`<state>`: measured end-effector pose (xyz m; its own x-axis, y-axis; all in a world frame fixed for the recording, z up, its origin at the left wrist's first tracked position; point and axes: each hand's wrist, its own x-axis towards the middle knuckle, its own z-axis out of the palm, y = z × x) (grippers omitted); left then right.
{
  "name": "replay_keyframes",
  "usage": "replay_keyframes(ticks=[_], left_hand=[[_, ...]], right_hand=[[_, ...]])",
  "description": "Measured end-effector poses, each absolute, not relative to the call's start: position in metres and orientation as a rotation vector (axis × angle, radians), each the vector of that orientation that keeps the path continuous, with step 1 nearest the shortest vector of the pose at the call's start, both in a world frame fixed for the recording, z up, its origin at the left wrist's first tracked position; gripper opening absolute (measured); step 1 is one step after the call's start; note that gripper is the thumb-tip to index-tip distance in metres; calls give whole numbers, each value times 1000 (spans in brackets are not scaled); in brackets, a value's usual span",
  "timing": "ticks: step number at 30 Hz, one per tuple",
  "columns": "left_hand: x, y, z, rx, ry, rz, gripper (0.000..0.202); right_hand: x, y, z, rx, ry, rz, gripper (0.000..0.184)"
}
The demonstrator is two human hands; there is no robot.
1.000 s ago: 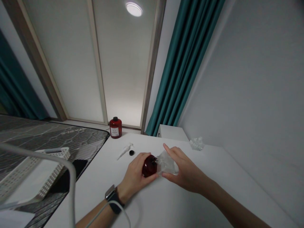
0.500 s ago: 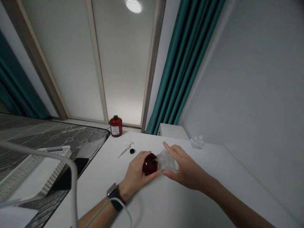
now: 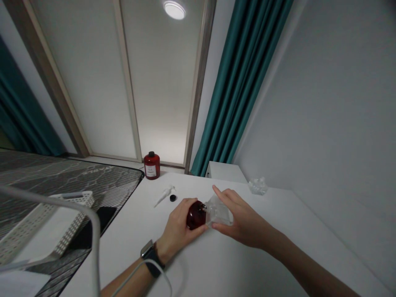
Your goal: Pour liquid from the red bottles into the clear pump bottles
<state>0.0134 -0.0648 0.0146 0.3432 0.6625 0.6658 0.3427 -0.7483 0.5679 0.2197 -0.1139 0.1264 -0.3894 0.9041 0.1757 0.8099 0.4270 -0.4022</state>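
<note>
Sitting leftmost, a perforated white basket [image 3: 71, 227] precedes a glossy, labelled red bottle [image 3: 152, 166], a slender pale pump [image 3: 163, 195] and a round black cap [image 3: 173, 198]. On the smooth white table [image 3: 216, 266], the left hand [image 3: 180, 225], half-curled, clasps a rounded dark-red bottle [image 3: 195, 216]. Meeting its neck, a tilted clear container [image 3: 218, 211] sits between the right hand [image 3: 239, 220]'s parted thumb and fingers. Farther right lies crumpled plastic [image 3: 258, 186].

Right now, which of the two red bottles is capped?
The red bottle standing far left on the table, wearing a black cap; the other bottle, held in the left hand, shows none.
</note>
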Motion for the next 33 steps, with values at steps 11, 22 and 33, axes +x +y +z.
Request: replay_keyframes(ticks=[11,22,33], left_hand=[[14,-67,15,2263,907,1367,56],[15,-66,13,2267,893,1379,57],[15,-67,11,2223,915,1365,58]], right_hand=[[221,-111,128,-1460,-2349,327,94],[222,-109,131,-1496,-2365,369,95],[222,-110,130,-1507,-2336,324,81]])
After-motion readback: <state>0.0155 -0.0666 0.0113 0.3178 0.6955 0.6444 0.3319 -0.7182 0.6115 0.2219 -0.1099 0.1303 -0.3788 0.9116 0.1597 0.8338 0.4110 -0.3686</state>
